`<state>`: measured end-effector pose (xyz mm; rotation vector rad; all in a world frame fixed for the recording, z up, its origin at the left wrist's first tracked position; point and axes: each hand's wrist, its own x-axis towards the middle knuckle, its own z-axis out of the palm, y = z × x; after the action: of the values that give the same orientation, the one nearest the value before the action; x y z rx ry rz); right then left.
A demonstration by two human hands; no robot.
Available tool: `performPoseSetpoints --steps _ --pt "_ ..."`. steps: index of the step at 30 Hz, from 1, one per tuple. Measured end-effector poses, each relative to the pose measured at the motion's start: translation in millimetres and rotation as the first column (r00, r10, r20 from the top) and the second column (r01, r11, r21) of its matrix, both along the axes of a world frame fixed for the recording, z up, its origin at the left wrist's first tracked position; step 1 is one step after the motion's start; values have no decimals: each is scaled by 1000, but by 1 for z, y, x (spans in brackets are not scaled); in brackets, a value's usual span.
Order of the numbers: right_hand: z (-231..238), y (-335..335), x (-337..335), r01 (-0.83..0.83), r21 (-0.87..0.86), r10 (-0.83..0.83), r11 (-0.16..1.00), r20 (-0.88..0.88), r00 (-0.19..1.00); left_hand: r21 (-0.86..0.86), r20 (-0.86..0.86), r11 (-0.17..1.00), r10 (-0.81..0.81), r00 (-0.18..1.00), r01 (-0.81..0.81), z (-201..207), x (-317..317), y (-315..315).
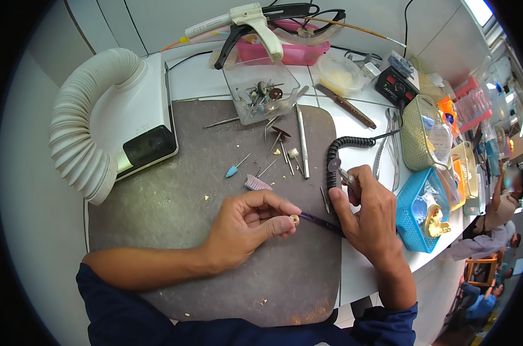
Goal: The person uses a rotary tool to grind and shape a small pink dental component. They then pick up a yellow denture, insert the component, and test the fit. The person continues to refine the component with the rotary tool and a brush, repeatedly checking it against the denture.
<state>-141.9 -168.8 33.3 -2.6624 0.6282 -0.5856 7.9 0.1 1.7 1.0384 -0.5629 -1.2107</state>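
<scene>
My left hand (253, 222) is closed in a pinch over the grey mat, with a small round tan piece (295, 219) between thumb and forefinger. What the piece is exactly is too small to tell. To its right, my right hand (371, 210) grips a metal rotary handpiece (348, 179), its small grey-brown disc (334, 165) pointing up and left, apart from the tan piece. Much of the handpiece is hidden by my fingers. A dark purple, pen-like rod (316, 219) lies between my hands. Beyond my left hand are a small pink-and-white brush (257, 183) and a blue-tipped bur (232, 171).
A ribbed white hose (71, 132) curves at the left. Behind the mat (175, 230) stands a clear box (238, 86) of burs and discs. A coiled black cord (348, 141) runs to a control unit (397, 86). Baskets (408, 216) line the right; people sit beyond.
</scene>
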Motion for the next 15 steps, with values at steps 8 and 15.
performPoseSetpoints --steps 8,15 --pt "5 4 -5 -80 3 80 997 -66 995 -48 17 999 -11 1000 12 -1 0 1" --pt "-1 1 2 -52 -56 49 997 -55 997 -74 -22 997 -27 999 25 -1 1 -2"
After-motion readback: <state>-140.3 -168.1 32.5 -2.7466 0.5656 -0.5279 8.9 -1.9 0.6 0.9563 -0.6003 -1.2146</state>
